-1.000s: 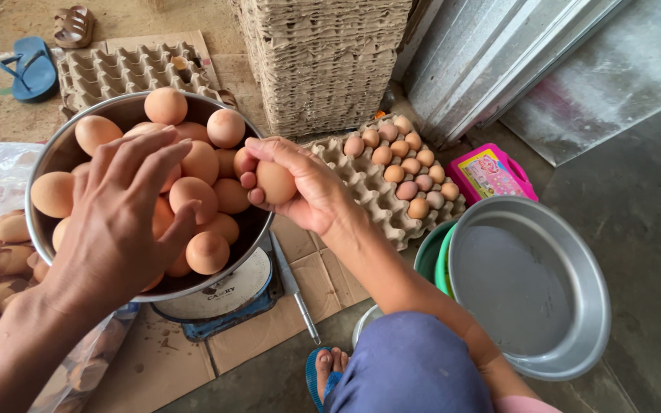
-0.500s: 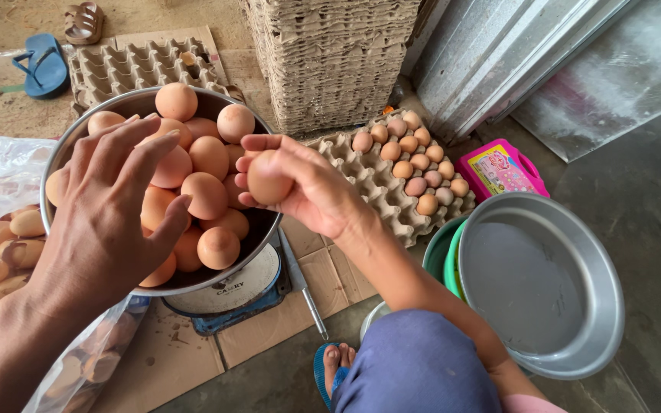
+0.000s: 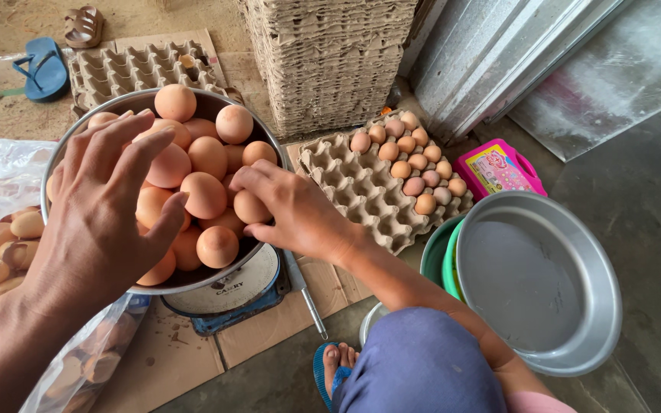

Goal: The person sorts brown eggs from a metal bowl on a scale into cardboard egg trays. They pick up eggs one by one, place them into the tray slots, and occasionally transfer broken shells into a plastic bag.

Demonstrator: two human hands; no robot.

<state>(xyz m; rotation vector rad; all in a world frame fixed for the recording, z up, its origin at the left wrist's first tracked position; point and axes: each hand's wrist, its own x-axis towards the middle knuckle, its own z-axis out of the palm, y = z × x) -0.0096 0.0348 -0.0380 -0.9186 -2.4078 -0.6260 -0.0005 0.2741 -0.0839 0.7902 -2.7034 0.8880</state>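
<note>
Head view, left hand (image 3: pixel 105 222) spread over eggs (image 3: pixel 200 164) heaped in metal bowl (image 3: pixel 265 134) on scale (image 3: pixel 227 294), right hand (image 3: pixel 292 210) pinching one egg (image 3: pixel 252 206) at the heap's edge, half-filled tray (image 3: pixel 361 187) beside.

Left hand (image 3: pixel 105 222) is hovering spread over the metal bowl (image 3: pixel 258 138), palm down, fingers fanned across the piled brown eggs (image 3: pixel 208 157); whether the fingertips are touching shells is unclear. Right hand (image 3: pixel 292 210) is reaching in from the bowl's right rim, fingers curling around one egg (image 3: pixel 252 206). The bowl is sitting on a dial scale (image 3: pixel 227 287), which is standing on flattened cardboard (image 3: pixel 265 333). Just right of the bowl, a partly filled egg tray (image 3: pixel 350 187) is lying, its eggs crowding the far corner. A tall stack of empty trays (image 3: pixel 323 57) is standing behind it. A large empty metal basin (image 3: pixel 537 283) is resting over green tubs at right. Blue sandal (image 3: pixel 43 67) is lying top left.
</note>
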